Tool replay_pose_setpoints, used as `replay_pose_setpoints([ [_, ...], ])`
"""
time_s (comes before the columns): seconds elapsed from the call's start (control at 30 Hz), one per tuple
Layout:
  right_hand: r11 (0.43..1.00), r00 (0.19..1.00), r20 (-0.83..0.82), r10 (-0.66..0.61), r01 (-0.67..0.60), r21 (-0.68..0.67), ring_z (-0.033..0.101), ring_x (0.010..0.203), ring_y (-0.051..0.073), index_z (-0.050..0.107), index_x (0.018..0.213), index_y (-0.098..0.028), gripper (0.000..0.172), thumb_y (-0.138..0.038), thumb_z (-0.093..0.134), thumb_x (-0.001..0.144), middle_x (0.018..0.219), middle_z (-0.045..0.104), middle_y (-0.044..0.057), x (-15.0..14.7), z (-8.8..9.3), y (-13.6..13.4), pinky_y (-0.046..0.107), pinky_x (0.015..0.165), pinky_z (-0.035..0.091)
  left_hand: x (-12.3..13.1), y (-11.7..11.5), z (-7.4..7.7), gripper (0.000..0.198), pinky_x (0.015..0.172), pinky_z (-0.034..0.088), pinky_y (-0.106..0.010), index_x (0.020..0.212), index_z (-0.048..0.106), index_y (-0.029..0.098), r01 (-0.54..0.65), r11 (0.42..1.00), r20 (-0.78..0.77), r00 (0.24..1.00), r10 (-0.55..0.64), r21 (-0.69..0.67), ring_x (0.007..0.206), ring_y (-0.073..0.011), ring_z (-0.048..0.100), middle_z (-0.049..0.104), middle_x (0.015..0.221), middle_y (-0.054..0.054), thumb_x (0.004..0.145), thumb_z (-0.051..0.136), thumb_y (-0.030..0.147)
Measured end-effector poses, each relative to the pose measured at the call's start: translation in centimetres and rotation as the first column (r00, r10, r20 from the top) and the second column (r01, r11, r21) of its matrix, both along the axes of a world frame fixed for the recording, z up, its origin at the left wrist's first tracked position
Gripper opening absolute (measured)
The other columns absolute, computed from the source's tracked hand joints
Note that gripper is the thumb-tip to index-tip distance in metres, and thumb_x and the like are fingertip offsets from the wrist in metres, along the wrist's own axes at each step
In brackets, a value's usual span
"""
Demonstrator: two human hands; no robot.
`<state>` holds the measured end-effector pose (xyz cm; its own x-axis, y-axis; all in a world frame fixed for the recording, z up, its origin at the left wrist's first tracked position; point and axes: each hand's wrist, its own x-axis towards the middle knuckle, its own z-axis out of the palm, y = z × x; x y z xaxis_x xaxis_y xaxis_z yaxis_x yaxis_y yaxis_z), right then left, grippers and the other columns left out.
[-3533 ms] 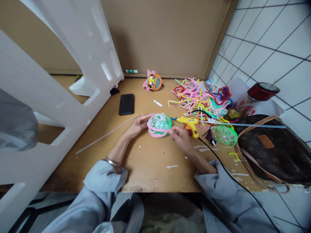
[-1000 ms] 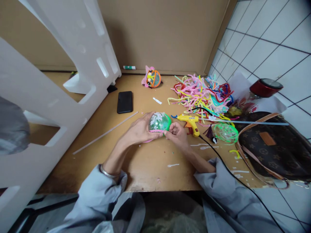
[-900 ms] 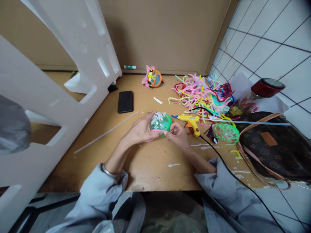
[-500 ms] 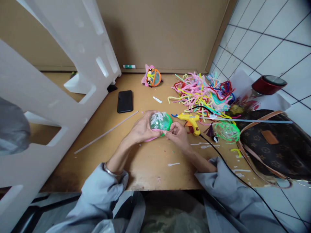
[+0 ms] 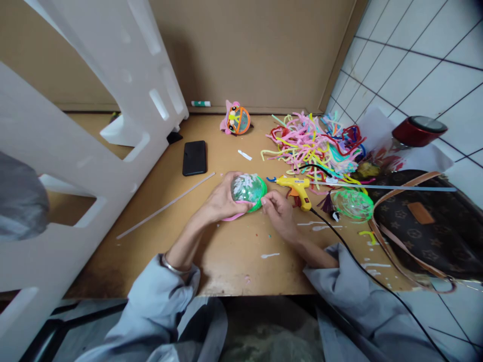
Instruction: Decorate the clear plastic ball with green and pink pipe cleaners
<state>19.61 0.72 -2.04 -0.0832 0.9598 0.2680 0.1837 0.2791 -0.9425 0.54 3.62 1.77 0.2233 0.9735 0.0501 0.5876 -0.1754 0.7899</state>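
Note:
My left hand (image 5: 221,201) is wrapped round a clear plastic dome (image 5: 244,187) with white marks on it, thumb along its near side. Fuzzy green pipe cleaner (image 5: 261,201) runs along the dome's right rim, and a pink strip (image 5: 234,217) shows below it. At that rim, my right hand (image 5: 278,211) is closed in a pinch, its fingertips against the green pipe cleaner. Just right of the dome lies a yellow glue gun (image 5: 296,187) with a blue nozzle pointing left, its black cord trailing toward the lower right.
Behind the glue gun spreads a heap of pipe cleaners (image 5: 309,143). A second green-trimmed clear piece (image 5: 353,204), a brown bag (image 5: 426,221) and a red-lidded jar (image 5: 418,131) stand right. Leftward are a black phone (image 5: 194,158) and a glue stick (image 5: 166,205); an orange-trimmed figure (image 5: 237,119) sits behind.
My right hand's thumb and fingertips have drawn back slightly from under the dome to its right rim. The dome has tilted a little in my left hand.

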Motion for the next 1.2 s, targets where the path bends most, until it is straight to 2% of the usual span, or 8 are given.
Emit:
replay_pose_setpoints([
  [0.07, 1.0, 1.0, -0.007, -0.022, 0.022, 0.018, 0.05, 0.059, 0.011, 0.049, 0.078, -0.023, 0.015, -0.034, 0.058, 0.083, 0.066, 0.05, -0.006, -0.1, -0.2, -0.1, 0.026, 0.058, 0.038, 0.0, 0.1, -0.1, 0.083, 0.104, 0.05, -0.044, 0.131, 0.046, 0.017, 0.001, 1.0, 0.015, 1.0, -0.001, 0.002, 0.117, -0.0296, 0.062, 0.061, 0.128, -0.012, 0.058, 0.076, 0.042],
  [0.2, 1.0, 1.0, 0.018, -0.013, 0.013, 0.027, 0.053, 0.06, 0.012, 0.05, 0.081, -0.024, 0.012, -0.032, 0.059, 0.081, 0.067, 0.053, -0.005, -0.3, -0.1, -0.1, 0.026, 0.06, 0.042, 0.0, 0.2, -0.3, 0.085, 0.105, 0.049, -0.045, 0.132, 0.045, 0.015, 0.006, 1.0, 0.031, 1.0, -0.006, 0.0, 0.12, -0.0309, 0.061, 0.06, 0.13, -0.014, 0.058, 0.076, 0.041],
  [0.47, 1.0, 0.999, 0.039, -0.02, 0.02, 0.016, 0.046, 0.053, 0.01, 0.051, 0.072, -0.024, 0.019, -0.036, 0.065, 0.077, 0.058, 0.048, -0.006, -0.6, 0.4, -0.2, 0.025, 0.054, 0.039, 0.1, 0.1, -0.2, 0.082, 0.108, 0.047, -0.047, 0.13, 0.046, 0.017, 0.015, 0.999, 0.055, 0.998, -0.017, 0.028, 0.125, -0.0324, 0.059, 0.059, 0.132, -0.013, 0.057, 0.078, 0.039],
  [0.83, 0.982, 0.994, -0.108, -0.028, 0.007, -0.187, 0.044, 0.049, 0.009, 0.042, 0.066, -0.025, 0.031, -0.037, 0.07, 0.06, 0.053, 0.048, -0.008, -0.7, 0.4, 0.7, 0.022, 0.047, 0.034, 0.4, -0.2, 0.2, 0.082, 0.102, 0.051, -0.044, 0.132, 0.047, 0.019, 0.024, 0.999, -0.006, 1.0, -0.024, 0.026, 0.118, -0.0304, 0.062, 0.062, 0.129, -0.011, 0.057, 0.075, 0.035],
  [1.1, 0.981, 0.993, -0.116, -0.031, 0.007, -0.194, 0.044, 0.05, 0.009, 0.04, 0.067, -0.025, 0.035, -0.039, 0.073, 0.061, 0.053, 0.046, -0.009, -0.7, 0.4, 0.6, 0.022, 0.049, 0.035, 0.5, 0.0, 0.1, 0.082, 0.103, 0.05, -0.044, 0.132, 0.048, 0.019, 0.029, 0.999, 0.0, 1.0, -0.029, 0.029, 0.119, -0.0306, 0.061, 0.062, 0.13, -0.011, 0.056, 0.074, 0.036],
  [1.2, 0.976, 0.992, -0.127, 0.024, -0.051, -0.211, 0.045, 0.051, 0.009, 0.045, 0.071, -0.024, 0.037, -0.044, 0.076, 0.062, 0.056, 0.048, -0.008, -0.3, 0.4, 0.7, 0.022, 0.051, 0.037, 0.3, 0.1, -0.1, 0.082, 0.104, 0.049, -0.045, 0.131, 0.048, 0.019, 0.024, 1.0, 0.038, 0.999, -0.024, 0.008, 0.121, -0.031, 0.061, 0.062, 0.129, -0.011, 0.056, 0.075, 0.038],
])
